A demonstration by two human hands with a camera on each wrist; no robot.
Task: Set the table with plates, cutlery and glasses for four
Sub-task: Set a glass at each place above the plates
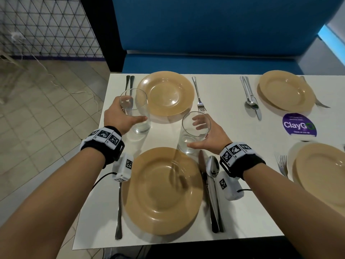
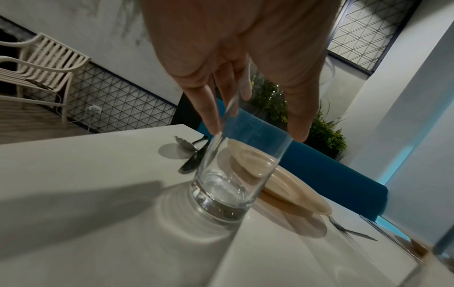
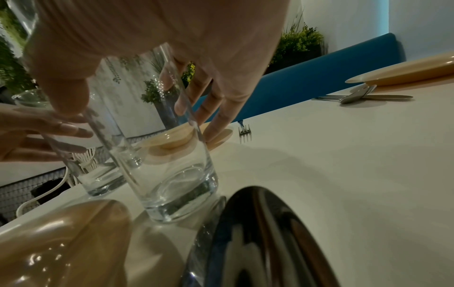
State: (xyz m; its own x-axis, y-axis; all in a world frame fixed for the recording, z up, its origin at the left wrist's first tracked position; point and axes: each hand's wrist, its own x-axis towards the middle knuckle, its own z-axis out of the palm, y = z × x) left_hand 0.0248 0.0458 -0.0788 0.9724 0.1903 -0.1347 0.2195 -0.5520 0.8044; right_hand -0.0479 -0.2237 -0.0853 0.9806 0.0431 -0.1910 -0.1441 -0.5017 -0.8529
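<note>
My left hand [image 1: 128,114] grips a clear glass [image 1: 139,116] that stands on the white table [image 1: 233,128] left of the far tan plate [image 1: 166,93]. In the left wrist view my fingertips [image 2: 211,120] and thumb clasp this glass [image 2: 236,174] near its rim. My right hand [image 1: 203,134] holds a second clear glass [image 1: 188,141] above the near plate [image 1: 164,191], beside a knife and spoon [image 1: 212,171]. The right wrist view shows that glass [image 3: 172,184] with its base on the table, thumb and fingers around it.
Two more tan plates [image 1: 285,90] [image 1: 321,174] with cutlery lie on the right half. A fork [image 1: 199,96] lies right of the far plate. A purple ClayGo sticker [image 1: 298,125] is on the table. A blue bench [image 1: 205,34] runs behind; tiled floor lies left.
</note>
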